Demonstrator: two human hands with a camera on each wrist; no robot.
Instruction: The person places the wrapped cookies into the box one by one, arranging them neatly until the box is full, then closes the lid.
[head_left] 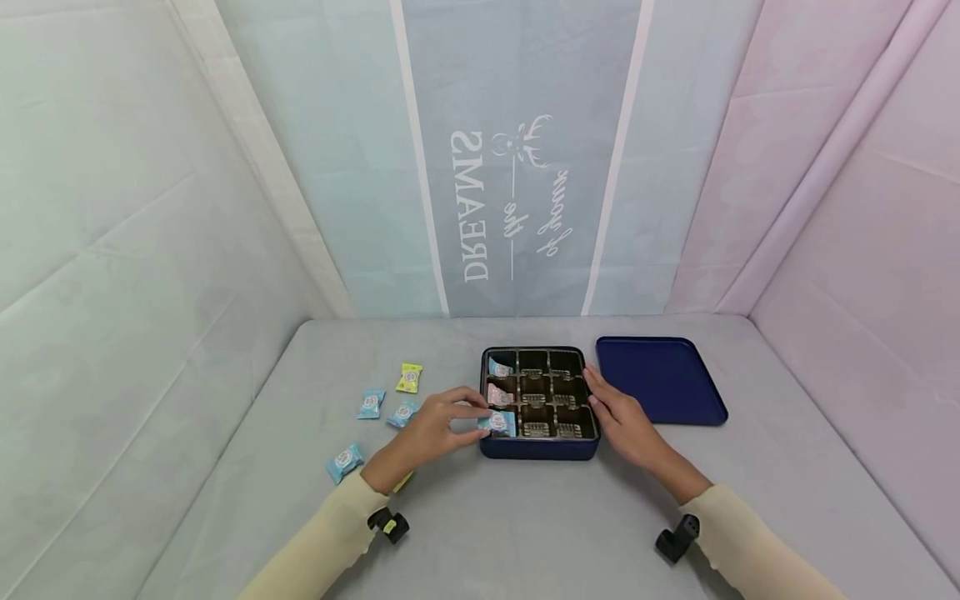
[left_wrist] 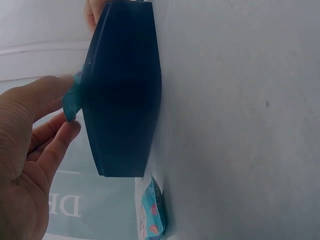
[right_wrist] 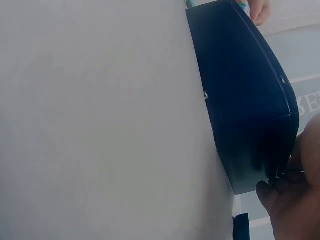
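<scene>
A dark blue box [head_left: 540, 450] with a black divided insert stands on the table. My left hand [head_left: 438, 425] pinches a blue wrapped candy [head_left: 501, 423] by its end, over the front left compartment; the left wrist view shows the thumb and fingers [left_wrist: 60, 140] on the wrapper. Behind it in the left column lie a pink candy [head_left: 499, 395] and, at the back, another blue candy [head_left: 500, 367]. My right hand [head_left: 626, 425] rests against the box's right side, its fingers extended along the rim. The right wrist view shows the fingertips touching the box wall [right_wrist: 245, 75].
Left of the box lie a yellow candy [head_left: 408, 377] and several blue candies [head_left: 371, 404]. Another yellow candy [head_left: 403, 482] is partly hidden under my left wrist. A dark blue lid [head_left: 660, 379] lies flat right of the box. Fabric walls enclose the table.
</scene>
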